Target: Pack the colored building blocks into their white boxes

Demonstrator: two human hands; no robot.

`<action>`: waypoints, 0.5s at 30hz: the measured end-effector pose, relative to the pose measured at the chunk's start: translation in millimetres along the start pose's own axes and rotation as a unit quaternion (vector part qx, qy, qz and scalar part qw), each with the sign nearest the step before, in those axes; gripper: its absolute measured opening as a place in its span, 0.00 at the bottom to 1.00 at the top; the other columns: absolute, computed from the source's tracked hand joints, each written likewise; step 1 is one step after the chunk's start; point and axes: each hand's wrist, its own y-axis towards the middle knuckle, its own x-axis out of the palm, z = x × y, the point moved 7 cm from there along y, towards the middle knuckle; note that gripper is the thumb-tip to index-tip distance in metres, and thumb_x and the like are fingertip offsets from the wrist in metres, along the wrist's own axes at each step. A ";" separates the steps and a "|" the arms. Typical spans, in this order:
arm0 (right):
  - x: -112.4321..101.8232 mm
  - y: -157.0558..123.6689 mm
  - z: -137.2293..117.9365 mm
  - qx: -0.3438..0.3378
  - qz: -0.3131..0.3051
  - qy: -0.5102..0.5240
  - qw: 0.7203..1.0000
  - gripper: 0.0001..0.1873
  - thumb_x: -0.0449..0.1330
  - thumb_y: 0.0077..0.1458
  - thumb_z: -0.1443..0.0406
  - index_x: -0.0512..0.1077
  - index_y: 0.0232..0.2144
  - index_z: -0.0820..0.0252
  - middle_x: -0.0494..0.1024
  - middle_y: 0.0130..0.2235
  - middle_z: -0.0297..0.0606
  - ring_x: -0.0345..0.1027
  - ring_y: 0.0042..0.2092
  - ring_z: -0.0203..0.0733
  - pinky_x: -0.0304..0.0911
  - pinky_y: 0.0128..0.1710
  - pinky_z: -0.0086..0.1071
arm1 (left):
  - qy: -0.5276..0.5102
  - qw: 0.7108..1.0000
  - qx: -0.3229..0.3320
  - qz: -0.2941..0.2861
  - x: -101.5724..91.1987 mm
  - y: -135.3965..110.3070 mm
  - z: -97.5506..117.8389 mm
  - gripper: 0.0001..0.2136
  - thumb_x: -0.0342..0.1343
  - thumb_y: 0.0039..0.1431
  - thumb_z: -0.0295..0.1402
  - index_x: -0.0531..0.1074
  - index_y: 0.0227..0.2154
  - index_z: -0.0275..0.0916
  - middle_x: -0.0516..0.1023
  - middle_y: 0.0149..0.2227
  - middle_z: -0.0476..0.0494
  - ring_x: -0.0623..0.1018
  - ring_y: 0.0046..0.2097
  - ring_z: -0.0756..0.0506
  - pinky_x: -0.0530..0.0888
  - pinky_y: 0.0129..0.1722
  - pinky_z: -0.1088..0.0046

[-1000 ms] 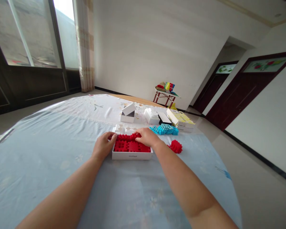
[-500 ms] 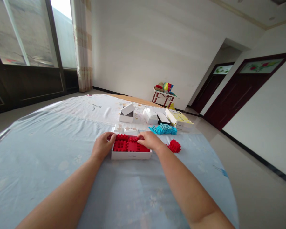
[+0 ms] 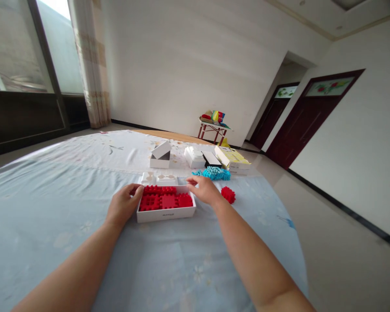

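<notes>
A shallow white box (image 3: 166,215) sits on the table in front of me, filled with red interlocking toy blocks (image 3: 169,201). My left hand (image 3: 125,203) grips the box's left side near its back corner, thumb at the rim. My right hand (image 3: 204,190) is at the back right corner of the box, thumb and fingers slightly apart, with nothing visible between them. Whether its thumb touches the rim I cannot make out. Right of that hand lies a loose red block cluster (image 3: 228,195). Blue interlocking pieces (image 3: 216,173) are heaped behind it.
Just behind the red-filled box lie white tray inserts (image 3: 167,179). Farther back stand a grey-lined white box (image 3: 160,162) with a tilted lid, another white box (image 3: 195,157), a black-and-white box (image 3: 212,159) and a yellow box (image 3: 234,157). A pale blue cloth (image 3: 169,268) covers the round table.
My right hand has drawn away from the red blocks to the box's back right corner, uncovering the blocks there. My left hand keeps its place on the box. The view has turned right.
</notes>
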 end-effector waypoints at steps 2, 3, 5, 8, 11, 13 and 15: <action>-19.9 -11.1 23.7 0.027 0.038 -0.004 0.999 0.13 0.55 0.53 0.62 0.72 0.42 0.59 0.77 0.41 0.39 0.70 0.43 0.39 0.61 0.46 0.32 | 0.003 1.000 0.001 0.000 0.3 1.0 -1.0 0.18 0.46 0.50 0.46 0.74 0.32 0.39 0.77 0.31 0.46 0.74 0.36 0.45 0.68 0.37 0.73; -29.6 -17.4 38.0 0.045 0.056 -0.016 0.997 0.13 0.55 0.53 0.63 0.72 0.41 0.59 0.77 0.41 0.39 0.69 0.44 0.40 0.61 0.47 0.33 | 0.004 1.000 0.003 -0.001 0.4 1.3 -1.4 0.18 0.46 0.50 0.47 0.74 0.32 0.39 0.77 0.32 0.46 0.74 0.36 0.45 0.68 0.37 0.73; -48.0 -31.7 69.9 0.100 0.092 -0.065 0.989 0.14 0.55 0.52 0.63 0.72 0.41 0.59 0.75 0.43 0.40 0.67 0.46 0.41 0.59 0.49 0.36 | 0.009 1.000 0.004 -0.003 0.6 1.6 -2.6 0.19 0.46 0.50 0.47 0.74 0.33 0.40 0.77 0.32 0.46 0.75 0.36 0.45 0.68 0.36 0.73; -63.2 -53.8 115.3 0.194 0.104 -0.126 0.967 0.18 0.56 0.50 0.60 0.70 0.44 0.58 0.72 0.47 0.42 0.64 0.50 0.46 0.56 0.51 0.41 | 0.017 1.000 -0.001 -0.003 0.2 1.7 -4.6 0.19 0.46 0.50 0.47 0.74 0.33 0.40 0.78 0.32 0.46 0.75 0.36 0.45 0.68 0.35 0.74; -62.7 -69.7 146.1 0.249 0.081 -0.145 0.954 0.25 0.59 0.46 0.55 0.67 0.47 0.57 0.70 0.49 0.45 0.61 0.52 0.50 0.55 0.50 0.45 | 0.022 1.000 -0.004 -0.002 -0.3 1.9 -5.3 0.19 0.46 0.50 0.48 0.74 0.34 0.41 0.78 0.32 0.46 0.75 0.36 0.45 0.68 0.34 0.74; -57.6 -74.6 158.8 0.263 0.064 -0.142 0.952 0.29 0.61 0.44 0.53 0.66 0.49 0.57 0.69 0.49 0.46 0.61 0.52 0.51 0.56 0.50 0.44 | 0.023 1.000 -0.005 -0.005 -0.3 1.8 -4.8 0.19 0.47 0.50 0.48 0.74 0.34 0.40 0.78 0.32 0.47 0.74 0.36 0.45 0.68 0.35 0.74; -51.7 -74.8 165.6 0.254 0.051 -0.130 0.957 0.30 0.62 0.43 0.55 0.65 0.49 0.57 0.69 0.49 0.46 0.63 0.50 0.49 0.57 0.48 0.41 | 0.023 1.000 -0.007 -0.010 -0.4 1.6 -4.1 0.18 0.48 0.50 0.47 0.74 0.34 0.40 0.78 0.33 0.46 0.74 0.36 0.45 0.68 0.35 0.73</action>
